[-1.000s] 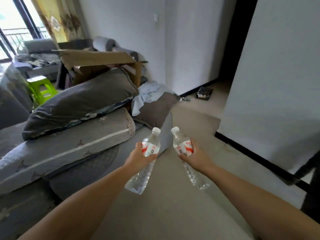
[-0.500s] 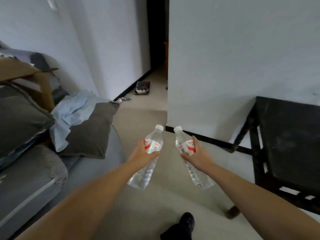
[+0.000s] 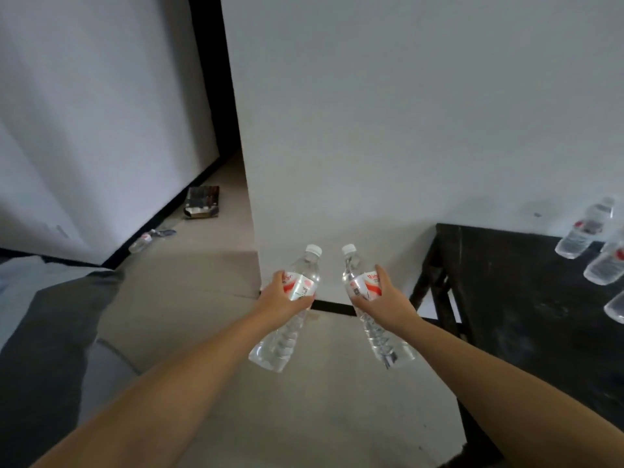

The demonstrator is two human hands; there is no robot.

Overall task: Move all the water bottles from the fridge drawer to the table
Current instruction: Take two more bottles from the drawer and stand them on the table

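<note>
Head view: left grip (image 3: 282,297) grasping clear plastic water bottle (image 3: 287,319), right grip (image 3: 385,304) grasping second clear bottle (image 3: 374,312). Carry upright; set down on bare black desk (image 3: 513,298), clear of standing bottles (image 3: 587,231).

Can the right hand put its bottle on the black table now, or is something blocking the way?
Probably yes. The right hand grips its bottle just left of the black table, whose near part looks bare; the bottles on it stand at the far right.

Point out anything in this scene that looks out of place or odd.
One water bottle lies on its side on the floor against the left wall's baseboard, apart from the bottles on the black table. Just beyond it, a dark flat object also lies on the floor.
</note>
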